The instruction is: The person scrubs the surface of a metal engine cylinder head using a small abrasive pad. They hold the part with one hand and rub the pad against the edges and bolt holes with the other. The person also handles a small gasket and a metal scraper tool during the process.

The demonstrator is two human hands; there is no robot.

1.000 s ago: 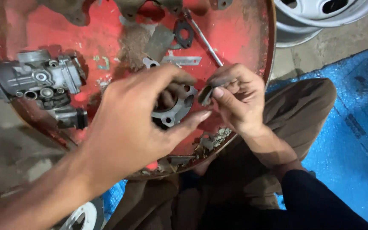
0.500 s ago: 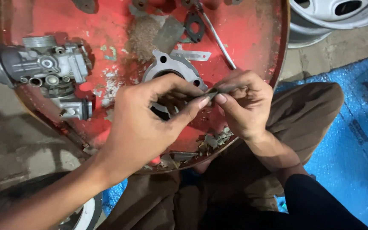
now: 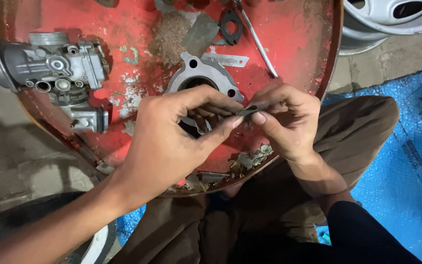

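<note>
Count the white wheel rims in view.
2. One wheel rim sits at top right beyond the red tray; another shows at bottom left, partly hidden by the left arm.

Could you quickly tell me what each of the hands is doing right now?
Left hand: fingers pinched on a small dark flat piece.
Right hand: pinched shut on the same piece.

The round tray [image 3: 289,44] is red with chipped, pale and rusty brown patches. The carburettor [image 3: 50,68] and the flange [image 3: 203,73] are dull grey. Trousers [image 3: 357,132] are brown, the ground sheet [image 3: 406,161] bright blue, the wheel rim [image 3: 391,19] white.
</note>
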